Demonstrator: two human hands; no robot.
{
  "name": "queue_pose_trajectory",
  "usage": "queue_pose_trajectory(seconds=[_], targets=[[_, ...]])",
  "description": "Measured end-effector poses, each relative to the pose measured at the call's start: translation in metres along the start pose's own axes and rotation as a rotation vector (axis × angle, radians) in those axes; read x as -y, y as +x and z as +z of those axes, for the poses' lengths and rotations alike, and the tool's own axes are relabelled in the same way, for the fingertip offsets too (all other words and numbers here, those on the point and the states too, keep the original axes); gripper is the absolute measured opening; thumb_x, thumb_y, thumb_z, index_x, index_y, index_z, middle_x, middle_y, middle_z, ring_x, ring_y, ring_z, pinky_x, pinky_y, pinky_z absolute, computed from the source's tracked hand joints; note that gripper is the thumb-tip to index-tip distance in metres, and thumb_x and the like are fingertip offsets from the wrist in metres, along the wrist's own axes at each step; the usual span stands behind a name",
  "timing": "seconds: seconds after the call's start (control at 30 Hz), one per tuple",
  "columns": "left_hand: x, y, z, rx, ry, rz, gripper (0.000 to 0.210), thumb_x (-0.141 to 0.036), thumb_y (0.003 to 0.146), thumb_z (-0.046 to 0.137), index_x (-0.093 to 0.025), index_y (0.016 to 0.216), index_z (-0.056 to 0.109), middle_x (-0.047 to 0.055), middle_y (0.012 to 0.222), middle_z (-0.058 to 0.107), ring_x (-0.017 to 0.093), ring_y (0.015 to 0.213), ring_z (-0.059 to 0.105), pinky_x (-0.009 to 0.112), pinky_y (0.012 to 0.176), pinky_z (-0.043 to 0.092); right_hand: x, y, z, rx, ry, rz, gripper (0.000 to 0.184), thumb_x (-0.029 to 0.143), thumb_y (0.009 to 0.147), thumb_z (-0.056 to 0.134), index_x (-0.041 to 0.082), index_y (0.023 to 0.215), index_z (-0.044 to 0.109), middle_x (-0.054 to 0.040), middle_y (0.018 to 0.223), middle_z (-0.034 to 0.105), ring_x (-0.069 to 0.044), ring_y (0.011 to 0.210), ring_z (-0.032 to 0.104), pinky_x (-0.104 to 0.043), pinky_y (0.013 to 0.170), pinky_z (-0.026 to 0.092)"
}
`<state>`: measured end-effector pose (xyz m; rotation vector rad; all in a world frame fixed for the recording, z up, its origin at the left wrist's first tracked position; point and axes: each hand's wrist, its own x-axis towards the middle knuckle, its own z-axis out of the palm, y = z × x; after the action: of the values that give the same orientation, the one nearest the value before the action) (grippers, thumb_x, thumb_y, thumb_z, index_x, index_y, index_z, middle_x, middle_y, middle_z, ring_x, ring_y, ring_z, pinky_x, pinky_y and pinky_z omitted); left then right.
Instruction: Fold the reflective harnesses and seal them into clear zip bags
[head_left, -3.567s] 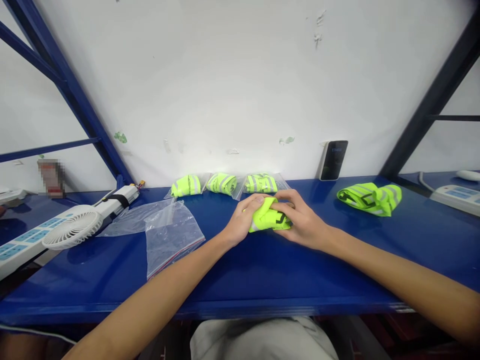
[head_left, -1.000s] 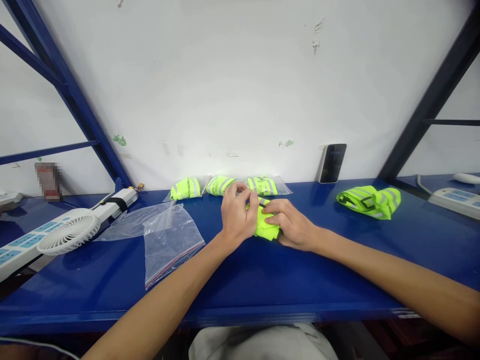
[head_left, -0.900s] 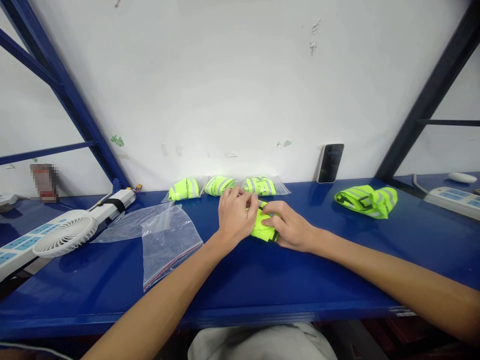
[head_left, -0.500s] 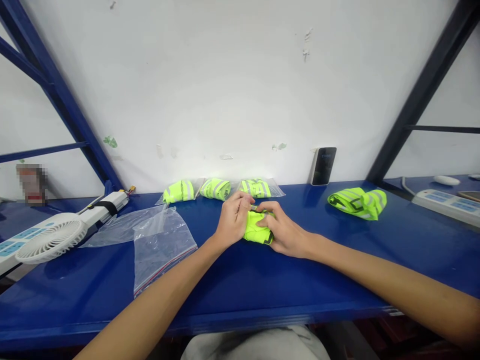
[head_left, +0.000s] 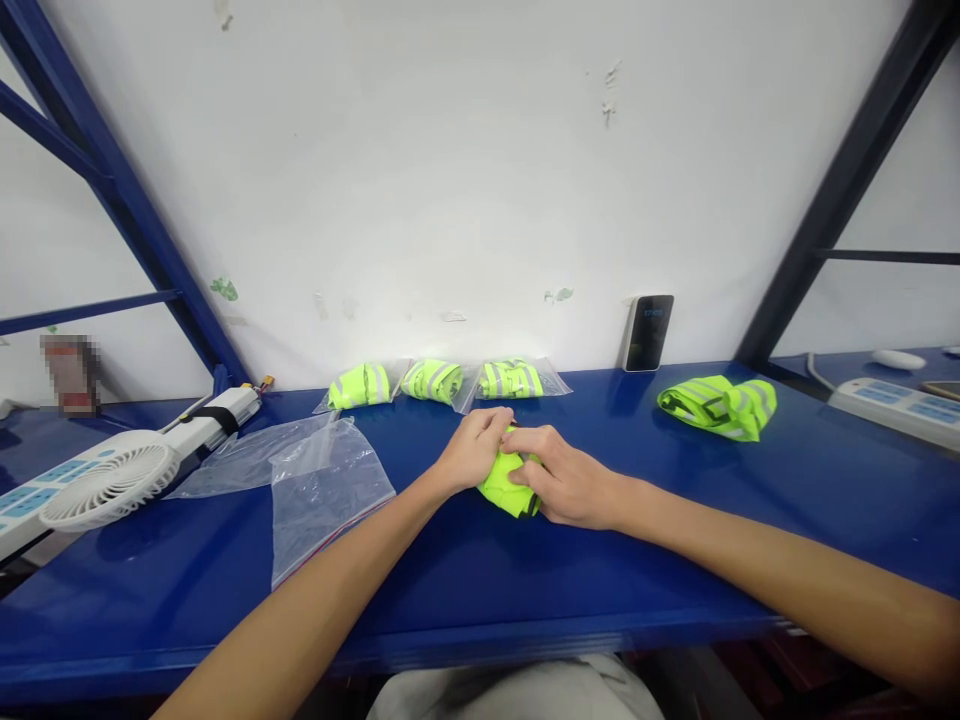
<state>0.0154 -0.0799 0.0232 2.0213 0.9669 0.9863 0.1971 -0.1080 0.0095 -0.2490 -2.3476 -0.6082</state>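
Observation:
Between my hands, over the middle of the blue table, is a folded neon-yellow reflective vest point(head_left: 501, 488) with dark edging. My left hand point(head_left: 475, 448) wraps its far left side, fingers closed. My right hand point(head_left: 564, 476) grips the right side, with thumb and forefinger bent over the fabric. Parts of the bundle are hidden under my fingers. Behind it lie three similar rolled vests in clear bags: a left one point(head_left: 360, 385), a middle one point(head_left: 433, 380) and a right one point(head_left: 511, 378). Another vest point(head_left: 718, 405), loosely rolled and unbagged, rests at the right.
Clear zip bags point(head_left: 322, 490) lie flat left of my hands, partly under my left forearm. A white fan point(head_left: 112, 485) and a power strip point(head_left: 26, 492) occupy the left. A small black-screened device point(head_left: 649, 333) leans on the wall; another power strip point(head_left: 900, 408) is far right.
Both hands have moved slightly nearer to me with the folded vest, which has tilted. My right forefinger now reaches further across it, close to the left hand.

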Motion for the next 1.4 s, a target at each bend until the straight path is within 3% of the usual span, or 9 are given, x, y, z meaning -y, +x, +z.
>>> queue_pose_trajectory(seconds=[0.13, 0.23, 0.33, 0.4, 0.5, 0.7, 0.9, 1.13, 1.4], targets=[[0.005, 0.007, -0.003, -0.096, 0.042, 0.003, 0.036, -0.040, 0.094, 0.038, -0.020, 0.064, 0.041, -0.003, 0.063, 0.046, 0.014, 0.064, 0.042, 0.026, 0.063, 0.035, -0.002, 0.004, -0.003, 0.006, -0.007, 0.081, 0.030, -0.002, 0.081, 0.045, 0.016, 0.104, 0.050, -0.0212, 0.132, 0.048, -0.032, 0.136, 0.041, -0.052, 0.099, 0.052], [0.005, 0.012, -0.013, -0.225, 0.131, -0.021, 0.037, -0.040, 0.095, 0.037, -0.021, 0.063, 0.041, -0.001, 0.063, 0.047, 0.015, 0.063, 0.043, 0.028, 0.062, 0.031, -0.002, 0.006, -0.007, 0.125, 0.000, 0.201, 0.048, 0.004, 0.080, 0.056, 0.014, 0.127, 0.049, -0.0233, 0.150, 0.037, -0.039, 0.148, 0.026, -0.064, 0.113, 0.036], [0.001, 0.012, -0.024, -0.346, 0.258, -0.010, 0.042, -0.041, 0.097, 0.037, -0.021, 0.060, 0.036, -0.001, 0.057, 0.044, 0.015, 0.058, 0.039, 0.030, 0.060, 0.025, 0.002, 0.008, -0.013, 0.241, 0.182, 0.417, 0.095, 0.033, 0.081, 0.074, 0.018, 0.157, 0.020, -0.0239, 0.163, 0.020, -0.042, 0.151, 0.020, -0.066, 0.115, 0.031], [-0.005, 0.009, -0.028, -0.365, 0.341, 0.027, 0.045, -0.041, 0.099, 0.037, -0.022, 0.059, 0.035, -0.001, 0.056, 0.043, 0.015, 0.056, 0.038, 0.031, 0.060, 0.023, 0.003, 0.010, -0.016, 0.267, 0.401, 0.609, 0.110, 0.048, 0.083, 0.073, 0.021, 0.161, -0.001, -0.0250, 0.162, 0.023, -0.039, 0.147, 0.033, -0.060, 0.110, 0.042], [-0.015, 0.004, -0.022, -0.302, 0.446, 0.117, 0.044, -0.040, 0.101, 0.033, -0.021, 0.062, 0.042, -0.001, 0.057, 0.046, 0.016, 0.055, 0.041, 0.032, 0.060, 0.024, -0.002, 0.014, -0.015, 0.266, 0.641, 0.807, 0.109, 0.052, 0.082, 0.073, 0.023, 0.161, 0.003, -0.0227, 0.154, 0.041, -0.035, 0.133, 0.053, -0.051, 0.099, 0.053], [-0.029, 0.001, -0.006, -0.398, 0.445, 0.148, 0.041, -0.035, 0.103, 0.031, -0.021, 0.066, 0.045, 0.000, 0.059, 0.046, 0.016, 0.056, 0.041, 0.032, 0.060, 0.025, -0.013, 0.021, -0.014, 0.111, 0.752, 0.872, 0.074, 0.042, 0.074, 0.081, 0.018, 0.139, 0.055, -0.0120, 0.125, 0.067, -0.029, 0.103, 0.068, -0.045, 0.089, 0.056], [-0.030, 0.005, -0.005, -0.665, 0.301, -0.038, 0.039, -0.035, 0.101, 0.034, -0.022, 0.064, 0.035, -0.002, 0.059, 0.045, 0.014, 0.058, 0.039, 0.030, 0.058, 0.023, -0.002, 0.025, 0.002, -0.259, 0.918, 1.128, 0.069, 0.041, 0.078, 0.077, 0.020, 0.138, 0.050, -0.0112, 0.125, 0.064, -0.025, 0.103, 0.065, -0.038, 0.083, 0.057], [-0.019, 0.002, 0.001, -0.728, 0.315, -0.076, 0.036, -0.035, 0.102, 0.033, -0.022, 0.069, 0.043, 0.001, 0.066, 0.055, 0.017, 0.062, 0.048, 0.030, 0.062, 0.029, -0.007, 0.029, 0.014, -0.179, 0.985, 1.204, 0.079, 0.043, 0.068, 0.085, 0.024, 0.136, 0.050, -0.0081, 0.134, 0.059, -0.027, 0.119, 0.058, -0.043, 0.103, 0.048], [-0.018, -0.015, 0.014, -0.656, 0.335, 0.095, 0.035, -0.035, 0.105, 0.027, -0.021, 0.081, 0.049, 0.002, 0.072, 0.059, 0.016, 0.067, 0.056, 0.029, 0.066, 0.037, -0.006, 0.031, -0.003, -0.183, 0.859, 1.002, 0.077, 0.037, 0.064, 0.088, 0.024, 0.133, 0.057, -0.0078, 0.138, 0.060, -0.030, 0.130, 0.053, -0.042, 0.111, 0.041]])
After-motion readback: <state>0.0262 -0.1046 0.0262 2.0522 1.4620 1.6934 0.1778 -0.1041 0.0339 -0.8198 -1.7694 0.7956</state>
